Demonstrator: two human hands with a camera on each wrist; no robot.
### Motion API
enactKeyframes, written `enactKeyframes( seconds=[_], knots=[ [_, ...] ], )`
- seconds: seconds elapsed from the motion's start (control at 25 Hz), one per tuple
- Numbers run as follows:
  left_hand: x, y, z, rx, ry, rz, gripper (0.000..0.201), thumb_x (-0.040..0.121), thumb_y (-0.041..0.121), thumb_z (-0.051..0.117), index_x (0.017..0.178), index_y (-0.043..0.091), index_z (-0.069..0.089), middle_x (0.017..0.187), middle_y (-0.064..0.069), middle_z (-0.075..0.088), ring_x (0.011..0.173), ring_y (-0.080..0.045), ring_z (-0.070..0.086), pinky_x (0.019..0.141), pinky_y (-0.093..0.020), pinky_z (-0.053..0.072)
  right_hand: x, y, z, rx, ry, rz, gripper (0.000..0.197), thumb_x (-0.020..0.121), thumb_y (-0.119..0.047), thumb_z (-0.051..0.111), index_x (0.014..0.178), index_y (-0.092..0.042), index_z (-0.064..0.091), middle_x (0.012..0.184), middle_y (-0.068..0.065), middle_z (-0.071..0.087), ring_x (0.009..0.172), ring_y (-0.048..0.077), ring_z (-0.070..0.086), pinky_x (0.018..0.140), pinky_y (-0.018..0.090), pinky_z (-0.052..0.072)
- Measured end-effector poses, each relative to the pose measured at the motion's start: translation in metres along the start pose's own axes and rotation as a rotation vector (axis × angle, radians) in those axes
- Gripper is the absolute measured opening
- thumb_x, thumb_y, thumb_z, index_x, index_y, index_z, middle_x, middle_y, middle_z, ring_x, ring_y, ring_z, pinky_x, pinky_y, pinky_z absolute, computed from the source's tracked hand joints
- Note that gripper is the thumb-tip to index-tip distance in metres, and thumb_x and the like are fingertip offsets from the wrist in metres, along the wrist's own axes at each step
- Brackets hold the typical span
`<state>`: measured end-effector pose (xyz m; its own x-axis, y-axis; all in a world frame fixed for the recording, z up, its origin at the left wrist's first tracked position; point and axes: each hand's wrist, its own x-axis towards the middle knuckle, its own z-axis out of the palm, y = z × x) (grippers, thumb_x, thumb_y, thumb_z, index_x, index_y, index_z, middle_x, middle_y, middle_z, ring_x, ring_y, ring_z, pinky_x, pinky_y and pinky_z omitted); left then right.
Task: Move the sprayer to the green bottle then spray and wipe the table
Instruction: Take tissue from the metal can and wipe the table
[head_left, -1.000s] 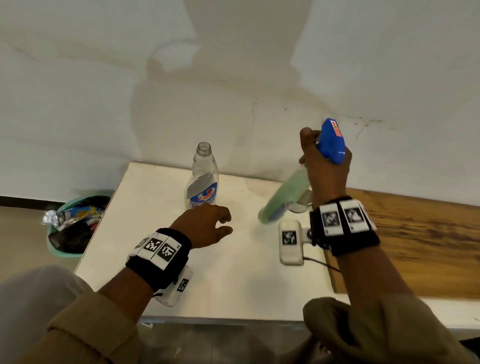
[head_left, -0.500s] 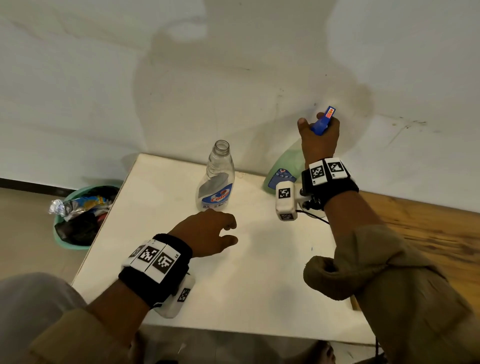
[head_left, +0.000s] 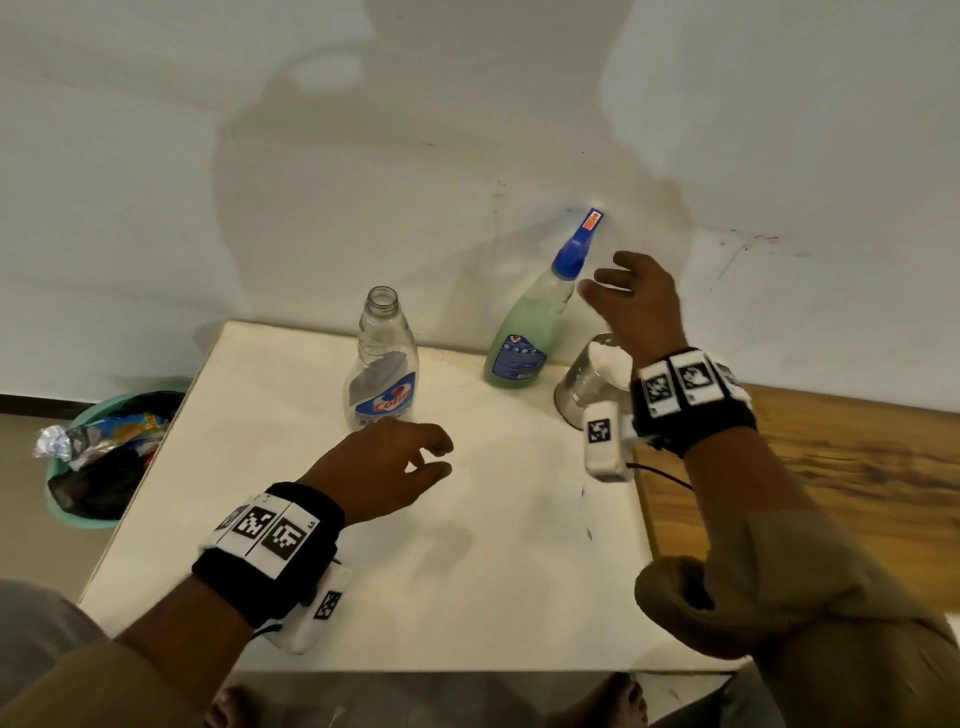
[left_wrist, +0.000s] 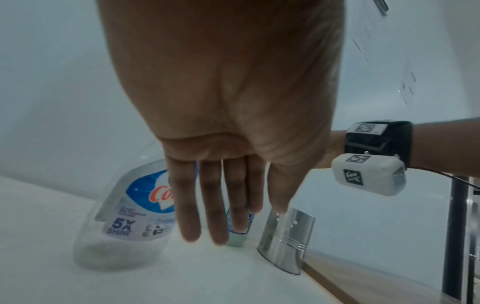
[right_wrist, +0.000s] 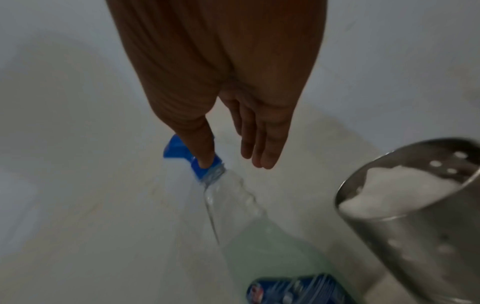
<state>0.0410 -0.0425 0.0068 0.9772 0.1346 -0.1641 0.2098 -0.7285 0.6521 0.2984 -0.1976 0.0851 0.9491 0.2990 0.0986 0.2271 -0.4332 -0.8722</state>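
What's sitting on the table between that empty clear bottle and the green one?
Nothing: the head view shows only bare white table between the clear uncapped bottle and the green bottle with the blue sprayer.

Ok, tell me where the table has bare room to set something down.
The near half of the table is bare, between the left hand and the right edge by the wood. The far edge is crowded: clear bottle, green bottle and steel cup stand in a row, right hand above.
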Motion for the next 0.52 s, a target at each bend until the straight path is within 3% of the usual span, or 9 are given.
enactKeyframes(
  seconds=[0.08,0.2,0.24,0.4,0.52],
  knots=[
    [-0.001,0.002,0.000,-0.050,0.157,0.082,0.023,0.091,0.042,0.052,0.109,0.031,0.063,0.104,0.015,0.069,0.087,-0.001,0.062,0.080,-0.024,0.054,-0.005,0.009,-0.020,-0.042,0.082,-0.014,0.027,0.080,-0.019,0.072,0.107,-0.016,0.069,0.097,0.010,0.075,0.083,0.023,0.071,0.083,0.040,0.060],
    [0.002,0.022,0.006,-0.094,0.339,0.221,0.032,0.091,0.047,0.046,0.105,0.028,0.067,0.099,0.016,0.071,0.084,-0.002,0.064,0.074,-0.019,0.054,-0.010,0.036,-0.048,-0.323,0.069,-0.039,0.012,0.081,-0.015,0.069,0.090,-0.017,0.076,0.088,0.008,0.077,0.077,0.016,0.067,0.073,0.013,0.049],
    [0.002,0.024,0.008,-0.105,0.361,0.239,0.035,0.090,0.048,0.044,0.105,0.027,0.068,0.099,0.016,0.071,0.084,-0.002,0.065,0.073,-0.017,0.054,-0.011,0.045,-0.048,-0.394,0.033,-0.040,0.011,0.080,-0.015,0.069,0.088,-0.016,0.077,0.089,0.008,0.077,0.080,0.017,0.068,0.071,0.012,0.045],
    [0.003,0.023,0.012,-0.063,0.358,0.244,0.036,0.089,0.049,0.044,0.105,0.028,0.068,0.097,0.017,0.072,0.082,-0.002,0.065,0.071,-0.018,0.054,-0.007,0.070,-0.032,-0.559,-0.043,-0.002,0.015,0.080,-0.023,0.071,0.093,-0.019,0.077,0.101,0.006,0.075,0.096,0.025,0.068,0.085,0.030,0.052],
    [0.005,0.018,0.013,-0.056,0.350,0.207,0.037,0.088,0.052,0.043,0.104,0.029,0.068,0.095,0.017,0.072,0.081,-0.003,0.065,0.072,-0.017,0.054,0.001,0.077,-0.023,-0.639,-0.071,0.005,0.025,0.078,-0.031,0.076,0.100,-0.022,0.075,0.107,0.002,0.072,0.099,0.024,0.066,0.085,0.032,0.051]
  ],
)
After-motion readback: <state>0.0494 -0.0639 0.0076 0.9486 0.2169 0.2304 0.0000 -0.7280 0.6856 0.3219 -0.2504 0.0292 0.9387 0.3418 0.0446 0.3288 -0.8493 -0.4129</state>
